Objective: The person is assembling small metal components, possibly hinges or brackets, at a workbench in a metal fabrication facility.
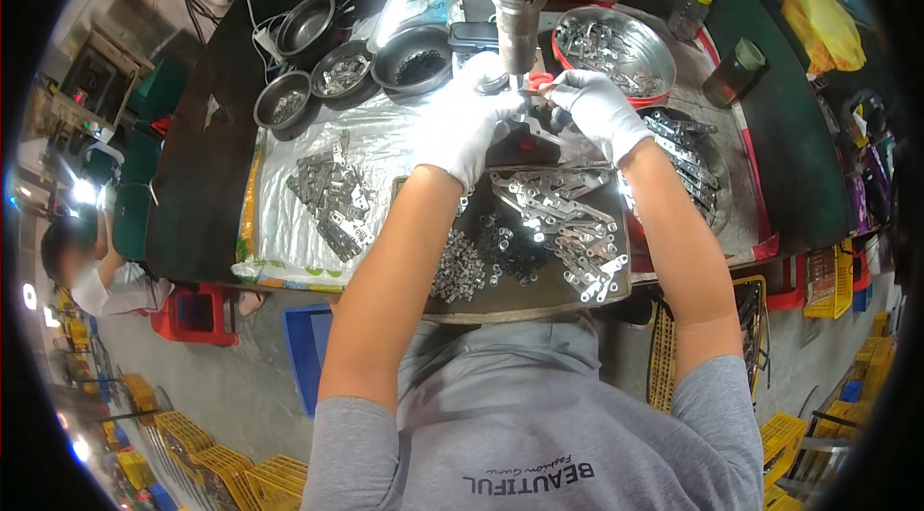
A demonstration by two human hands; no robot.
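Both my hands wear white gloves and meet beneath the round steel spindle (518,35) of a machine. My left hand (460,131), washed out by glare, is closed at the left of the spindle tip, its fingers on a thin metal part (541,130). From the right my right hand (599,112) pinches the same area with thumb and forefinger; the exact grip is partly hidden. Something red (540,81) sits just behind the fingertips. Nearer me lie a pile of long silver metal brackets (553,198), small metal bushings (457,266) and small black parts (513,246).
Dark bowls of small parts, including one bowl (412,59), line the back left. A red-rimmed round tin (616,49) of metal parts stands behind my right hand. Flat metal plates (332,198) lie left. Stacked metal strips (683,165) flank my right forearm. A yellow-lidded jar (689,11) stands back right.
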